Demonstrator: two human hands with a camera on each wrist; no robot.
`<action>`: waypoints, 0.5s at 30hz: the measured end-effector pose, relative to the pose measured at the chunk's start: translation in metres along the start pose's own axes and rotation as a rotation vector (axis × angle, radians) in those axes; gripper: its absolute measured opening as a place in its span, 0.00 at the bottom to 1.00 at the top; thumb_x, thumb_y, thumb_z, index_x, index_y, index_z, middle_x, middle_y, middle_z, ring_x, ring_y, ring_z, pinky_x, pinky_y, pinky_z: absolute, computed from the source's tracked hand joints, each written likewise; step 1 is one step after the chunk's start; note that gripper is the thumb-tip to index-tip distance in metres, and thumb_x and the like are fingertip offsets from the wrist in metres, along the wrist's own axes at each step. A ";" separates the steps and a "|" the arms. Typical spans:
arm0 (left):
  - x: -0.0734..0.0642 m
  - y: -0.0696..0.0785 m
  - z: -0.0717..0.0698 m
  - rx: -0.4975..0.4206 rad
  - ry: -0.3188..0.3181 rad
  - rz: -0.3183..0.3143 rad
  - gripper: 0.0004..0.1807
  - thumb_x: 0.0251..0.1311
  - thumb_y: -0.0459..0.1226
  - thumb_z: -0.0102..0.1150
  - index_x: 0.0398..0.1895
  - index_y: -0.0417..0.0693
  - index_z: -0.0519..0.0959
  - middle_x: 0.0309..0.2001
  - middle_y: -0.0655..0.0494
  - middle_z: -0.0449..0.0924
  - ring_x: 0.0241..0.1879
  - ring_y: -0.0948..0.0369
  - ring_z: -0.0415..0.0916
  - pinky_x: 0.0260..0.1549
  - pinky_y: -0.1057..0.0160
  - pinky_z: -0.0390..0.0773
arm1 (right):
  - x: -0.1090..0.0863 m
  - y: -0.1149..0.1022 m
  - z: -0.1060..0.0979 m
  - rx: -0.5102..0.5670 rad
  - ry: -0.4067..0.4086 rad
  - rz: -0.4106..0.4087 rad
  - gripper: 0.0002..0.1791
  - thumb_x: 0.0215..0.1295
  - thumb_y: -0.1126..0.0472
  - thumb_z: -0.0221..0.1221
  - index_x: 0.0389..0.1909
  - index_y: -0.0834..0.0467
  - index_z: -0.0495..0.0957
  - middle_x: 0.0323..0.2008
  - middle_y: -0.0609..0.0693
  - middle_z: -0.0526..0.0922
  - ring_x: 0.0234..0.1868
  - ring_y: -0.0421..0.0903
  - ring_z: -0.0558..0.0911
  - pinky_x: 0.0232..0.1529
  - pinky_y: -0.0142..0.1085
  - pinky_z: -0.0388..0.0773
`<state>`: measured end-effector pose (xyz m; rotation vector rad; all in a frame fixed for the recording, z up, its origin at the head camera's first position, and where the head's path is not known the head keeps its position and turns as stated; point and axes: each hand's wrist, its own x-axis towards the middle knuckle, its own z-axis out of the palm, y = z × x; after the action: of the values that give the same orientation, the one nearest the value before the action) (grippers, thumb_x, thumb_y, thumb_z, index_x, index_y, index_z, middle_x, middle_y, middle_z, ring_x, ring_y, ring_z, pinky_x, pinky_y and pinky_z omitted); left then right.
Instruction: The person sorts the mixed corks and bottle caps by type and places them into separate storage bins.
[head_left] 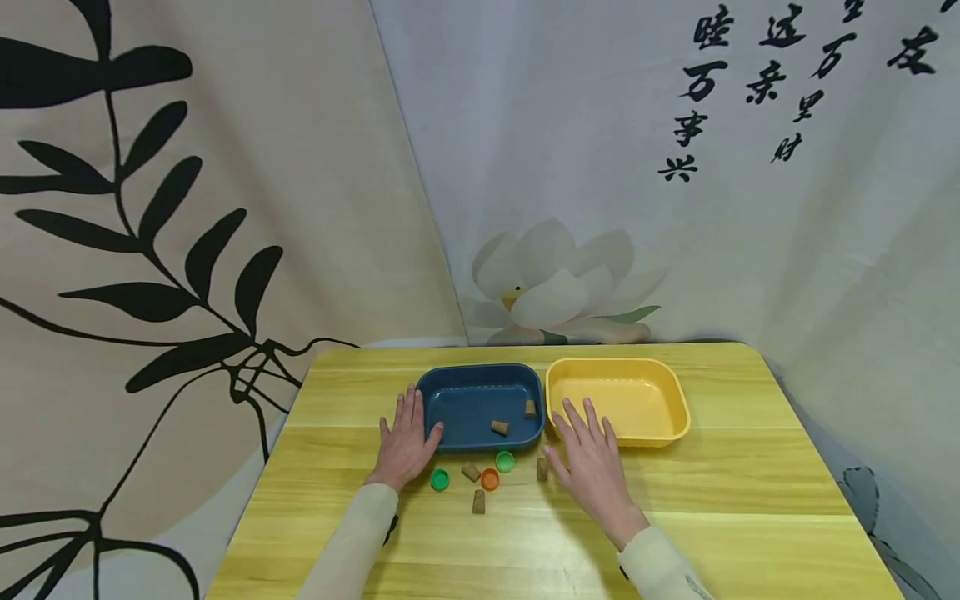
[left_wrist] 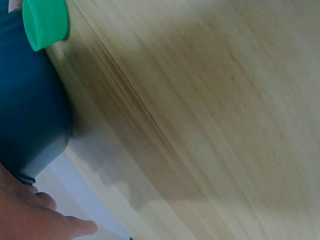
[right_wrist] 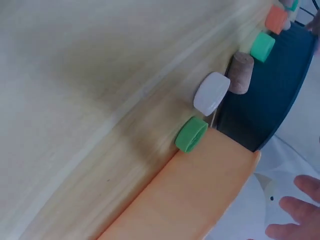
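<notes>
Blue tray (head_left: pixel 465 408) on wood-grain worktop (head_left: pixel 750 500); all places given from that tray, left/right as the person sees it. Left hand (head_left: pixel 405 442) at the blue tray's left end, fingers straight up along the rim, thumb out toward the tray's near left corner; nothing gripped. Right hand (head_left: pixel 588 467) to the right of the blue tray, fingers extended and spread, nothing held; reaches over the near left corner of the yellow tray (head_left: pixel 637 408). Can't tell whether it touches that rim. Yellow tray sits just right of the blue tray, long sides roughly in line.

Inside the blue tray, two corks: end cork (head_left: pixel 529 408) by the right end, lying cork (head_left: pixel 500 427) right of middle toward the near side.

In front of the blue tray: left green cap (head_left: pixel 439 479) near its left part; middle green cap (head_left: pixel 505 461) close to the near wall; orange cap (head_left: pixel 490 478) a bit farther out; tilted cork (head_left: pixel 471 472) between left green cap and orange cap; near cork (head_left: pixel 478 502) farthest out from the tray; corner cork (head_left: pixel 542 468) off the near right corner. Right wrist view adds white cap (right_wrist: pixel 211 93) beside corner cork, then third green cap (right_wrist: pixel 191 134) farther right from the blue tray, by the yellow tray's near side.

Behind the blue tray, cloth with lotus print (head_left: pixel 555 283).
</notes>
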<state>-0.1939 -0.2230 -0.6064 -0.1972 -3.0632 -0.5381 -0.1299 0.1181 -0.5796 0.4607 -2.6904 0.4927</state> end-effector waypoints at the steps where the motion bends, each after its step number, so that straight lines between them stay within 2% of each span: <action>1: 0.000 0.000 0.000 -0.003 0.000 0.000 0.46 0.77 0.56 0.47 0.83 0.35 0.45 0.84 0.44 0.37 0.82 0.43 0.38 0.69 0.23 0.44 | -0.002 0.000 0.000 -0.011 -0.007 -0.008 0.33 0.73 0.44 0.61 0.71 0.57 0.73 0.77 0.58 0.65 0.79 0.65 0.56 0.70 0.67 0.60; 8: 0.001 0.001 -0.002 -0.006 -0.011 -0.002 0.46 0.78 0.56 0.46 0.83 0.35 0.44 0.84 0.44 0.36 0.82 0.43 0.37 0.69 0.24 0.44 | -0.016 -0.006 0.002 -0.044 -0.084 -0.045 0.39 0.74 0.38 0.57 0.76 0.57 0.68 0.78 0.56 0.63 0.80 0.62 0.54 0.73 0.65 0.58; 15: 0.000 0.002 -0.003 -0.007 -0.027 -0.008 0.46 0.78 0.57 0.44 0.83 0.35 0.44 0.84 0.43 0.36 0.82 0.44 0.36 0.69 0.24 0.45 | -0.028 -0.012 0.009 -0.081 -0.087 -0.145 0.40 0.71 0.34 0.58 0.73 0.58 0.71 0.74 0.55 0.70 0.77 0.63 0.63 0.70 0.65 0.62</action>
<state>-0.1941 -0.2224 -0.6031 -0.1940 -3.0897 -0.5507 -0.1034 0.1113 -0.5956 0.6627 -2.7210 0.3284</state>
